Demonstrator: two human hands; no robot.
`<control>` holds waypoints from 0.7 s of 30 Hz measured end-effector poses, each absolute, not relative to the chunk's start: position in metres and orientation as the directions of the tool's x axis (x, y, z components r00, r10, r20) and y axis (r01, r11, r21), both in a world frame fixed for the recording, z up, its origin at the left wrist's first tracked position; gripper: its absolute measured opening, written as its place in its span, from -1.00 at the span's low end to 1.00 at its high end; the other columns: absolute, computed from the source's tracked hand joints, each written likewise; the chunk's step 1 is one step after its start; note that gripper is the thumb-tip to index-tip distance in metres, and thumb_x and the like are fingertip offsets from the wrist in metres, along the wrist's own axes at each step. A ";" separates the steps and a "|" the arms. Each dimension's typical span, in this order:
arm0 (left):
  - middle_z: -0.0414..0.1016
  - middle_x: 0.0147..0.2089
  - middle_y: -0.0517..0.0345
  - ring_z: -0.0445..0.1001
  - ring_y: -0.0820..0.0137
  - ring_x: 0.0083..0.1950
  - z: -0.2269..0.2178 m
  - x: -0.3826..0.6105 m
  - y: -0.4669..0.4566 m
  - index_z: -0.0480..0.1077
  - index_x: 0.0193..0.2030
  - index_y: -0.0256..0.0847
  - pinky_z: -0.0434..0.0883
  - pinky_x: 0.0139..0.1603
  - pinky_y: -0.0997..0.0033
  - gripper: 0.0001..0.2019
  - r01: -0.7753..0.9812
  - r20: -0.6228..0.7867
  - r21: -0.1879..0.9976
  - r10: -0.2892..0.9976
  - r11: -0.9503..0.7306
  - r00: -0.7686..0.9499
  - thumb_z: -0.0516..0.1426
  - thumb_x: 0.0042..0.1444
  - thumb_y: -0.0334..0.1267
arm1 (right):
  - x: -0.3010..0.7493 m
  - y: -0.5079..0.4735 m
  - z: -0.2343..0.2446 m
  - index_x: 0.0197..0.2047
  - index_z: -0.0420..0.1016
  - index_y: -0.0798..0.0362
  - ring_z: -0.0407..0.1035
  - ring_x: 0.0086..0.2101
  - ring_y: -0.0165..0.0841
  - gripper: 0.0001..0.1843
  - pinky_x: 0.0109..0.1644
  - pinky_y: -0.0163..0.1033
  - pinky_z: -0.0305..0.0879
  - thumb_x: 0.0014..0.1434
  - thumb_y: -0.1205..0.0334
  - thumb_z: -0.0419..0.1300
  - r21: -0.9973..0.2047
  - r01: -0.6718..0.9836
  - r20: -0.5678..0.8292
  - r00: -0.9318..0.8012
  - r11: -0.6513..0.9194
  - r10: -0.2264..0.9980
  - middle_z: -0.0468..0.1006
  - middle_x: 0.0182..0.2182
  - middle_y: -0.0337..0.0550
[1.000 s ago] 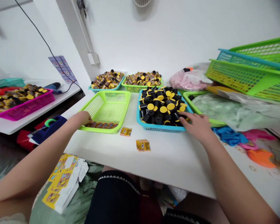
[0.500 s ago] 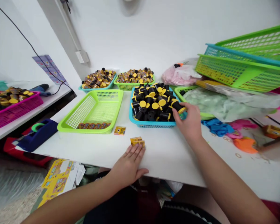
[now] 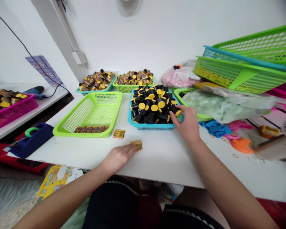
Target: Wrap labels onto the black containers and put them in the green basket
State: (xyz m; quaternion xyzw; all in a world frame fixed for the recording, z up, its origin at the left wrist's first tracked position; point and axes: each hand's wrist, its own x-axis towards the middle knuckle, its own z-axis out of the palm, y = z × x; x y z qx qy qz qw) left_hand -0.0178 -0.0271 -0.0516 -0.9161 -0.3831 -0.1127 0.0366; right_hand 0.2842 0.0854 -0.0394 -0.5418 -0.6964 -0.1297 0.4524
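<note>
My left hand (image 3: 118,156) rests on the white table (image 3: 162,159) with its fingertips on a small stack of yellow labels (image 3: 136,144). A single yellow label (image 3: 119,133) lies near the lime green basket (image 3: 69,128), which has a row of labelled rolls along its front wall. My right hand (image 3: 187,122) is closed on a black roll with a yellow cap (image 3: 176,110) at the right front corner of the blue basket (image 3: 152,127), which is heaped with black and yellow rolls.
Two baskets of labelled rolls (image 3: 95,81) (image 3: 133,78) stand at the back. Stacked green and blue baskets (image 3: 243,66), plastic bags (image 3: 224,105) and coloured scraps crowd the right. A pink basket (image 3: 11,109) and a blue tape dispenser (image 3: 33,140) are at left.
My left hand left the green basket, came to the label stack and now touches it. My right hand took hold of a black roll at the blue basket's corner. The view shifted right.
</note>
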 end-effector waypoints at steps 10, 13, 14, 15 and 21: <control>0.66 -0.18 0.04 0.63 0.30 -0.20 -0.025 -0.017 0.007 0.57 -0.06 -0.18 0.55 -0.11 0.35 -0.74 0.594 0.277 0.549 0.799 -0.588 0.534 0.09 0.21 -0.37 | 0.285 0.084 -0.037 0.05 0.40 0.02 0.43 -0.02 -0.14 -0.69 0.11 0.01 0.34 0.29 0.11 0.14 -0.231 0.846 0.832 -0.084 0.480 0.549 0.56 -0.06 0.03; 0.65 -0.17 0.02 0.63 0.33 -0.21 -0.003 0.001 0.015 0.57 -0.13 -0.20 0.58 -0.17 0.42 -0.81 0.493 0.446 0.631 0.800 -0.600 0.403 0.19 0.18 -0.23 | 0.279 0.076 -0.033 0.05 0.42 -0.02 0.42 0.02 -0.14 -0.70 0.17 0.05 0.32 0.27 0.12 0.17 -0.242 0.792 0.842 -0.115 0.560 0.526 0.54 -0.02 0.02; 0.64 -0.19 0.04 0.63 0.36 -0.25 0.003 0.010 0.020 0.56 -0.13 -0.21 0.59 -0.23 0.46 -0.80 0.437 0.428 0.708 0.829 -0.555 0.360 0.20 0.18 -0.19 | 0.276 0.073 -0.032 0.04 0.44 -0.03 0.42 0.03 -0.14 -0.70 0.17 0.06 0.33 0.25 0.12 0.19 -0.272 0.760 0.844 -0.107 0.591 0.526 0.53 -0.02 0.02; 0.64 -0.20 0.06 0.64 0.37 -0.29 0.007 0.018 0.025 0.55 -0.11 -0.21 0.60 -0.29 0.48 -0.77 0.367 0.383 0.790 0.863 -0.491 0.329 0.21 0.18 -0.15 | 0.273 0.070 -0.031 0.03 0.45 -0.05 0.42 0.02 -0.14 -0.70 0.13 0.04 0.37 0.23 0.12 0.22 -0.316 0.711 0.844 -0.091 0.628 0.529 0.52 -0.03 0.01; 0.57 -0.37 0.11 0.65 0.34 -0.32 -0.014 0.048 0.053 0.50 -0.06 -0.28 0.64 -0.38 0.45 -0.58 0.092 0.129 0.981 0.932 -0.169 0.339 0.14 0.21 0.07 | 0.260 0.063 -0.034 -0.07 0.45 -0.11 0.44 -0.09 -0.25 -0.67 -0.13 -0.15 0.50 0.10 0.04 0.34 -0.640 0.201 0.757 -0.004 0.742 0.654 0.48 -0.13 -0.10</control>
